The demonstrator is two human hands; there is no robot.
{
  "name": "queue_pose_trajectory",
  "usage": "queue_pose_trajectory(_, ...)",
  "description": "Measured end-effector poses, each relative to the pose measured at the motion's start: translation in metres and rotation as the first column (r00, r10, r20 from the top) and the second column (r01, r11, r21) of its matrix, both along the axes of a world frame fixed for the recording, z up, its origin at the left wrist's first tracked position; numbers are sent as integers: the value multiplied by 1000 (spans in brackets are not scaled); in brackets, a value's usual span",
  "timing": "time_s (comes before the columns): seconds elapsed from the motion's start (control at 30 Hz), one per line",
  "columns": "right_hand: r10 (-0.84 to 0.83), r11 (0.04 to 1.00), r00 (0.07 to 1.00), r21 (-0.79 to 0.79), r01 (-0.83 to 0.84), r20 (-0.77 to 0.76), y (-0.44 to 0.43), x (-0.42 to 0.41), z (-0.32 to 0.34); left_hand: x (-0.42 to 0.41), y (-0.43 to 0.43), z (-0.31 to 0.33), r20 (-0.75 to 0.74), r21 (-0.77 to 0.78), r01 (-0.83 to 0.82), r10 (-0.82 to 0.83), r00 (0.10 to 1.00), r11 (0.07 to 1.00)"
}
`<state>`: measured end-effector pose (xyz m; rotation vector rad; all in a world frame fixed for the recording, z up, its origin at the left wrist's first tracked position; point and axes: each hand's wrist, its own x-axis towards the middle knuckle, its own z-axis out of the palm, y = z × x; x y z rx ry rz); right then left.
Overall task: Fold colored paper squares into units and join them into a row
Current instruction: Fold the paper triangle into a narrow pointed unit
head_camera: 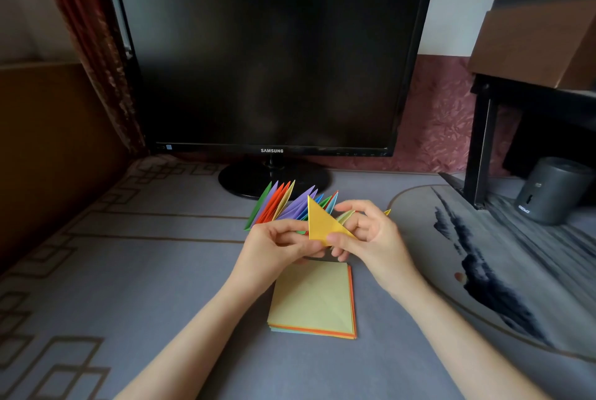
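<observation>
A yellow folded paper triangle (pixel 322 222) is held up above the desk. My left hand (pixel 277 246) pinches its lower left corner and my right hand (pixel 364 235) pinches its lower right tip. Behind my hands stands a row of joined folded units (pixel 283 203) in green, purple, orange, yellow and blue, fanned upward; its right end is hidden by my right hand. A stack of flat paper squares (pixel 314 299), pale yellow-green on top with orange and blue edges below, lies on the desk just under my hands.
A black monitor (pixel 271 61) on a round stand is right behind the row. A grey cloth (pixel 129 270) covers the desk, with a patterned mat (pixel 500 254) at the right. A grey cylinder (pixel 551 190) and a black shelf leg (pixel 480 141) are at far right.
</observation>
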<state>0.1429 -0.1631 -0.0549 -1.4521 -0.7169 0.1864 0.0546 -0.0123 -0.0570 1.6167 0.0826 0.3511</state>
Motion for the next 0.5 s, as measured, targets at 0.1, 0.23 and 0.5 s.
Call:
queue_pose_trajectory(0.1, 30, 999, 999, -26, -31, -40, 0, 0, 0, 0, 1, 0, 24, 33, -7, 6, 1000, 999)
queue_pose_trajectory(0.23, 76, 994, 994, -78, -83, -84, -1, 1, 1, -1, 1, 1, 45, 79, -2, -1, 999, 997)
queue_pose_trajectory(0.5, 110, 991, 990, -69, -116, -89, 0, 1, -1, 0, 1, 1, 19, -22, -42, 42, 999, 999)
